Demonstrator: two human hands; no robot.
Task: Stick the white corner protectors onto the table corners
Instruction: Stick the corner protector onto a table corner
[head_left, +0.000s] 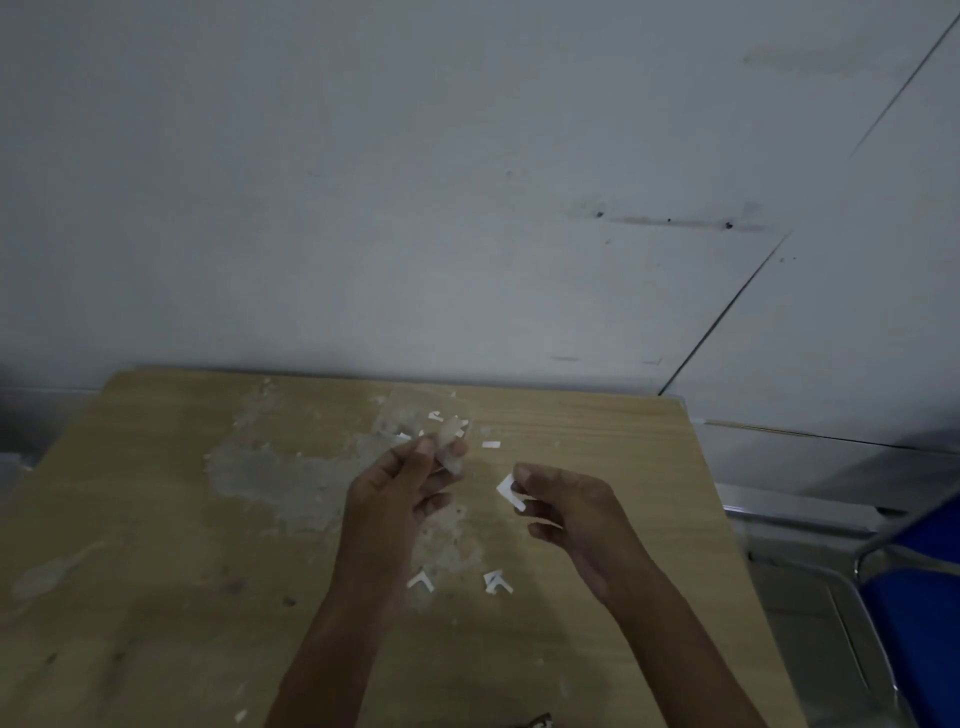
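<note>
1. A white corner protector (511, 491) is pinched between thumb and fingertips of the right hand (566, 512), held above the tabletop (156, 519).
2. A clear plastic piece (451, 449), likely packaging or backing, is gripped by the curled fingers of the left hand (400, 488).
3. Two more protectors (422, 580) lie at 6 o'clock from the hands; white scraps (490, 444) at 12.
4. Adhesive faces are best left untouched, it is judged.
5. The far right corner (675, 400), at 1 o'clock, is best wiped first; firm pressing is advised.
</note>
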